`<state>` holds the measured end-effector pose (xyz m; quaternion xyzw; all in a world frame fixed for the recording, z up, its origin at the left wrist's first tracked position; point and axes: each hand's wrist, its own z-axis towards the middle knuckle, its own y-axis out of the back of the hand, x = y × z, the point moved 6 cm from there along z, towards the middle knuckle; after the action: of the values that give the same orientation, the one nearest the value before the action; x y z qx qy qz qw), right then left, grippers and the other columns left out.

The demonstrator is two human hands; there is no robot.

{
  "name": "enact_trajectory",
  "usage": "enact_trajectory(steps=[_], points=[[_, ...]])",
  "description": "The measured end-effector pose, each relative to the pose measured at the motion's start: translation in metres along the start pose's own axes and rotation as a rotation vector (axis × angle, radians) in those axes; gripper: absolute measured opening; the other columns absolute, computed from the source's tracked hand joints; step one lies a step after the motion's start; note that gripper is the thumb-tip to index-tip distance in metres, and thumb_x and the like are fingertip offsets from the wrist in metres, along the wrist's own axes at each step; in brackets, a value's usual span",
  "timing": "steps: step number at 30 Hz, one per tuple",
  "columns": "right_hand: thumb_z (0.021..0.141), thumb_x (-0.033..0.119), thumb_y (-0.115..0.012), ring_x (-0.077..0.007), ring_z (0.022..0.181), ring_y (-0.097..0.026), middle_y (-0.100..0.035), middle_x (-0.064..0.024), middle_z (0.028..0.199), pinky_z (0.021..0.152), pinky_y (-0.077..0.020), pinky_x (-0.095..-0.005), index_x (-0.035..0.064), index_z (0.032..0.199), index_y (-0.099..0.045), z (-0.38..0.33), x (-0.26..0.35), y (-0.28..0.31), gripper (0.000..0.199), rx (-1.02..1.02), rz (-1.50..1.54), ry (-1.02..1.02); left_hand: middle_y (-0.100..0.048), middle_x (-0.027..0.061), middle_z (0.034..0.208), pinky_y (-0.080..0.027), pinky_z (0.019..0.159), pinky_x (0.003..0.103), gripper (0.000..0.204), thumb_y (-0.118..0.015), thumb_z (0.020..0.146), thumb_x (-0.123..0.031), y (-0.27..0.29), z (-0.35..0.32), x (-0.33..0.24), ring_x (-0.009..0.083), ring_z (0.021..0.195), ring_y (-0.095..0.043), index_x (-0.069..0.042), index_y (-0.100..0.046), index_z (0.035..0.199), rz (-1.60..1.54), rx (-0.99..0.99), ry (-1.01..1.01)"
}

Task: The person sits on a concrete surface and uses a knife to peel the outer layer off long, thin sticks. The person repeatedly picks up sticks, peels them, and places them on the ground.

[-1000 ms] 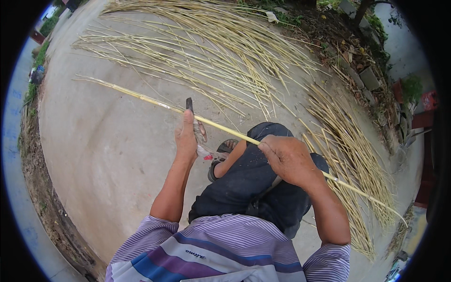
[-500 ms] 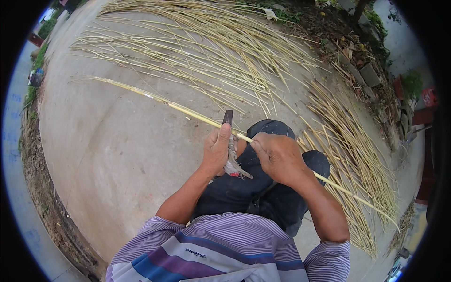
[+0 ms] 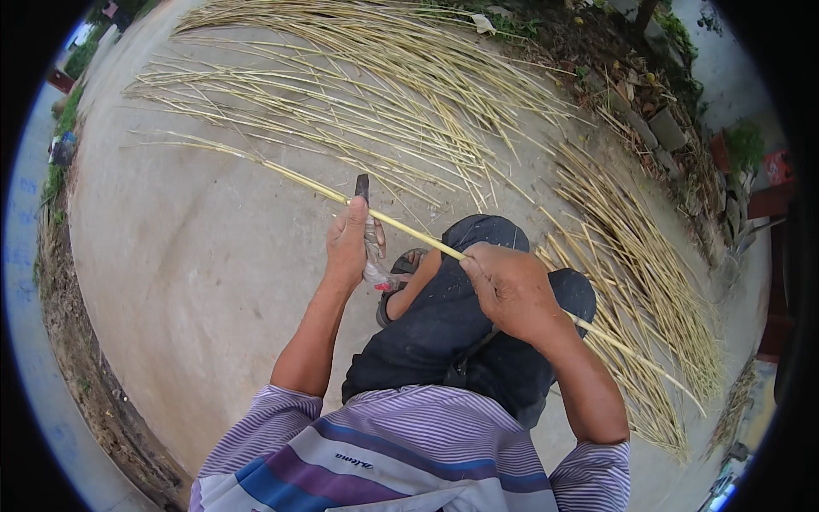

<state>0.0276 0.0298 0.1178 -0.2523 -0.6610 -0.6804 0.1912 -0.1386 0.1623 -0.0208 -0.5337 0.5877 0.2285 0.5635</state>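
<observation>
A long, thin yellow-green stalk (image 3: 409, 230) runs slantwise across my lap, from the far left to the lower right. My right hand (image 3: 516, 286) is closed round it above my knees. Farther up the stalk, my left hand (image 3: 345, 246) is closed on a dark flat-ended tool (image 3: 363, 186) whose lower part is wrapped in whitish plastic or cloth with a bit of red. The tool crosses the stalk at my left thumb, which presses against it there. Whether the tool has a sharp edge cannot be seen.
Many long stalks (image 3: 341, 94) lie spread over the concrete ground ahead. Another heap of stalks (image 3: 636, 264) lies to my right. Bricks and dry litter (image 3: 657, 136) line the far right edge. My sandalled foot (image 3: 409, 282) shows beside my bent knees.
My left hand has slid with the tool to the left and away along the stalk, widening the gap to my right hand. The right hand keeps nearly the same place.
</observation>
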Motion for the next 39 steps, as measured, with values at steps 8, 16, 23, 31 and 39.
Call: enact_trajectory(steps=[8,16,23,31,39], points=[[0.094,0.021,-0.053,-0.041,0.074,-0.061,-0.061,-0.0177,0.076,0.064,-0.0468,-0.0483,0.0054,0.088,-0.061,0.004,-0.006,-0.006,0.018,0.029,0.048,-0.05,-0.056,0.0035,0.06,-0.044,0.044,0.026,0.045,-0.05,0.099,-0.049,-0.018,-0.013,0.011,0.0116,0.046,-0.053,-0.007,-0.056,0.082,0.081,0.011,0.001],[0.093,0.02,-0.052,-0.0409,0.076,-0.063,-0.064,-0.0198,0.075,0.067,-0.0478,-0.0507,0.0047,0.082,-0.065,0.008,-0.008,-0.02,0.023,0.05,0.033,-0.088,-0.055,0.0004,0.063,-0.039,0.053,0.024,0.046,-0.049,0.103,-0.04,-0.055,-0.042,0.02,0.0068,0.057,-0.049,-0.005,-0.057,0.074,0.121,0.079,0.012],[0.092,0.019,-0.053,-0.042,0.075,-0.062,-0.064,-0.0199,0.076,0.066,-0.0474,-0.0509,0.004,0.081,-0.061,0.01,-0.002,-0.029,0.02,0.027,0.071,-0.042,-0.055,0.0014,0.063,-0.04,0.053,0.026,0.046,-0.048,0.103,-0.038,-0.059,-0.049,0.003,0.0085,0.059,-0.051,-0.001,-0.059,0.078,0.213,0.112,-0.114],[0.096,0.02,-0.053,-0.0411,0.071,-0.059,-0.059,-0.018,0.073,0.062,-0.0451,-0.0473,0.0046,0.085,-0.059,0.009,-0.004,-0.027,0.02,0.072,0.07,-0.047,-0.055,0.0014,0.061,-0.042,0.048,0.026,0.046,-0.046,0.103,-0.043,-0.033,-0.034,0.013,0.0092,0.053,-0.052,-0.005,-0.057,0.078,0.188,0.015,-0.106],[0.096,0.019,-0.052,-0.0375,0.072,-0.061,-0.06,-0.0161,0.073,0.062,-0.0457,-0.045,0.0067,0.085,-0.062,0.016,0.003,-0.03,0.019,0.016,0.09,0.042,-0.054,0.0025,0.057,-0.043,0.043,0.025,0.049,-0.045,0.101,-0.05,-0.031,-0.036,0.014,0.0105,0.046,-0.053,-0.007,-0.055,0.078,0.228,0.051,-0.17]])
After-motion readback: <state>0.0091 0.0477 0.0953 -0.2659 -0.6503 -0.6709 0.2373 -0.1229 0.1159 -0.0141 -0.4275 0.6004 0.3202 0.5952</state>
